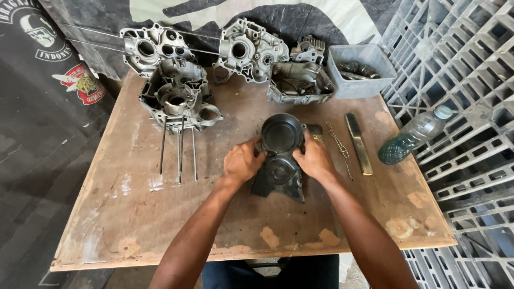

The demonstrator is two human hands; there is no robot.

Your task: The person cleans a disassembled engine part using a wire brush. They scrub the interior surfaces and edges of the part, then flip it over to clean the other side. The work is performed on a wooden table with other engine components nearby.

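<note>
At the middle of the worn plywood board (134,214), I am gripping a dark, greasy cast-metal engine cover with a round dished top (279,155) from both sides. My left hand (242,162) is curling its fingers against the cover's left edge, and my right hand (315,159) is closing over the right edge, both holding it where it is lying flat on the board. I judge it rigid, fairly heavy and oily, so I am favouring the rim, where the edges give purchase.

Just right of my right hand a thin bent wire (338,145) and a long flat brass-coloured bar (358,143) are lying. Further right a clear plastic bottle of dark liquid (411,136) is resting on its side. Behind, grey aluminium crankcase halves (179,99) are standing, one with long studs, beside a grey plastic tub (360,69) of parts. On the dark cloth at left, a round skull emblem (40,29) and a red-and-yellow badge (83,83) are showing.
</note>
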